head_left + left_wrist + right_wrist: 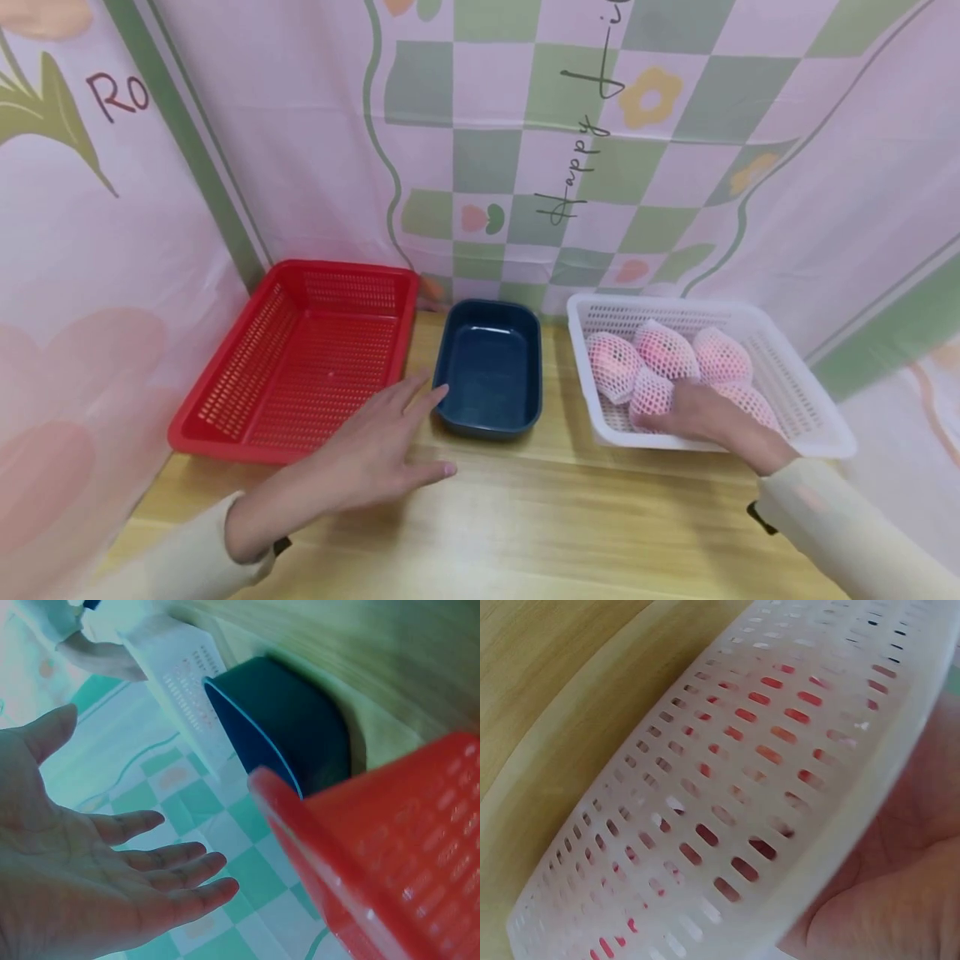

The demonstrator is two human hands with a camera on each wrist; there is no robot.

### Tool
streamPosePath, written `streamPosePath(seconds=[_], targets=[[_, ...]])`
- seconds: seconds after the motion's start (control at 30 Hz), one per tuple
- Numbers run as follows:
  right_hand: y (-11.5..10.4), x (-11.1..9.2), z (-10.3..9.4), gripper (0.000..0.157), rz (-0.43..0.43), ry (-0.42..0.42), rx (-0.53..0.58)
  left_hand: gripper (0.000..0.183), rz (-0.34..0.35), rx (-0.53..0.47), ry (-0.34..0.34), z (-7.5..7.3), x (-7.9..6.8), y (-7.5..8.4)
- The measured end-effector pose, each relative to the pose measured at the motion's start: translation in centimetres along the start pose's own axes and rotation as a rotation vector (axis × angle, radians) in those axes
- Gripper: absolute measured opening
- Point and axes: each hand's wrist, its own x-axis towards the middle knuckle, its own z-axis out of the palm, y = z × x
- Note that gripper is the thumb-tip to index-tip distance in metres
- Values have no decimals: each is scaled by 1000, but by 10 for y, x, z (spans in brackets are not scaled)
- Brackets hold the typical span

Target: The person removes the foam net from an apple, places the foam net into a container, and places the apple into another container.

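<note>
Several pinkish-red fruits (665, 350) in white foam nets lie in a white plastic basket (813, 408) at the right. My right hand (708, 415) reaches over its front rim and grips the front fruit (651, 393); some fingertips are hidden among the fruits. In the right wrist view the slotted basket wall (727, 787) covers most of that hand (900, 877). My left hand (367, 454) hovers with spread fingers, holding nothing, by a dark blue tray (487, 425) and the right front corner of a red plastic basket (300, 454).
The three containers stand in a row on a wooden table (525, 517), against a checkered fabric backdrop (487, 158). Nothing lies inside the red basket or the blue tray. The red basket's raised rim (330, 855) is close to my left hand in the left wrist view.
</note>
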Motion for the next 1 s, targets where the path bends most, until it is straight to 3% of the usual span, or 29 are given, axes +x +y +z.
streamPosePath(seconds=[0.17,0.43,0.5,0.7,0.83,1.0], targets=[[-1,6,5,69,25,13,18,92,-2,-14,-6,9,-5,3],[-2,5,7,58,56,63,78,90,14,-125,-59,23,-10,5],[0,5,5,66,67,57,83,89,10,-153,-75,27,-11,5],[6,1,-6,111,78,50,68,89,6,-190,-84,38,-15,2],[5,-5,-15,103,47,98,88,87,28,-213,-63,45,-17,0],[-1,-13,-27,104,27,154,95,84,41,-226,-31,53,-18,-3]])
